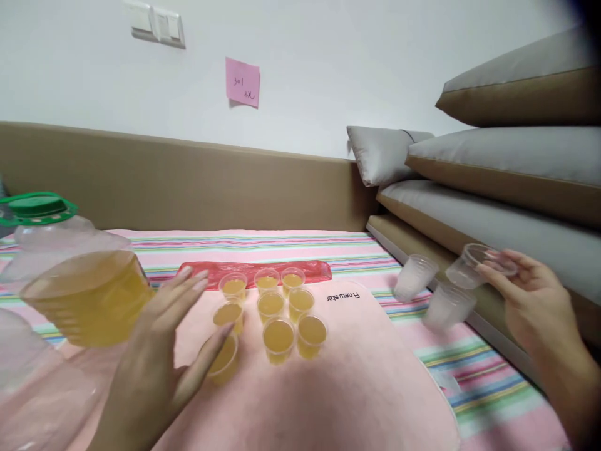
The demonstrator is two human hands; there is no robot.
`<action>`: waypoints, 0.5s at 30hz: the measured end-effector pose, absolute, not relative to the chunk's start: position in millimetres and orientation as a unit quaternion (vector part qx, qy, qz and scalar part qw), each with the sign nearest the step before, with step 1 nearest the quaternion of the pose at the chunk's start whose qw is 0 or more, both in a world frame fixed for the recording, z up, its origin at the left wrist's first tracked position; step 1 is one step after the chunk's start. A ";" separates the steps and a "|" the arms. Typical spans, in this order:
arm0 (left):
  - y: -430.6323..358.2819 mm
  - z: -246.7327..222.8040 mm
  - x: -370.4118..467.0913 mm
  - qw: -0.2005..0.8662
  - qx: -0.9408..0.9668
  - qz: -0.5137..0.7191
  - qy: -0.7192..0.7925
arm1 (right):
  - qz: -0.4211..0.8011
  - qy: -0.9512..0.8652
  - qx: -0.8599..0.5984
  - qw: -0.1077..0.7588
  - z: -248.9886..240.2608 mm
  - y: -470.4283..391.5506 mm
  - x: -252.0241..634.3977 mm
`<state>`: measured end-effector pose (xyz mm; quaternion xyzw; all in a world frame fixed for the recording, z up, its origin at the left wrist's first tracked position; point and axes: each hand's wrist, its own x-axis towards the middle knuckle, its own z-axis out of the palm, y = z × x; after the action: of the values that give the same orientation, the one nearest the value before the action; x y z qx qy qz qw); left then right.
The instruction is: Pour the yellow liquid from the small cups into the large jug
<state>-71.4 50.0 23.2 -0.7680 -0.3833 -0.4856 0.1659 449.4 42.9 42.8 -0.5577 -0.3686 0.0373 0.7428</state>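
My left hand hovers over the near-left cups with its fingers stretched and apart, holding nothing. It partly hides a cup of yellow liquid. Several more small clear cups of yellow liquid, among them a front one, stand in rough rows on a pink mat. At the right, my right hand pinches a clear plastic cup by its rim, tilted. Below and left of it are two groups of what look like nested clear cups, one farther back and a blurred nearer one.
A large clear container of yellow liquid with a green lid stands at left. Clear plastic lies before it. A red plastic bag lies behind the cups. Stacked grey-brown cushions border the striped cloth.
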 end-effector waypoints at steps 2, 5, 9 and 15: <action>50.8 18.4 -78.7 0.158 -0.724 -0.513 -0.433 | 0.048 -0.354 -0.580 0.732 38.4 39.5 475.4; 48.7 16.7 -79.0 0.128 -0.649 -0.542 -0.518 | 0.067 -0.338 -0.633 0.693 28.3 37.8 491.6; 47.7 14.3 -79.9 0.099 -0.593 -0.560 -0.570 | 0.099 -0.332 -0.698 0.627 15.6 38.7 492.7; 59.7 1.7 -92.9 0.109 -0.624 -0.564 -0.530 | 0.100 -0.332 -0.750 0.564 7.1 43.2 500.0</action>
<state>-92.9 59.7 1.7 -0.6242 -0.5296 -0.5638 0.1095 500.0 43.2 7.1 -0.7495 -0.3320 0.1002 0.5639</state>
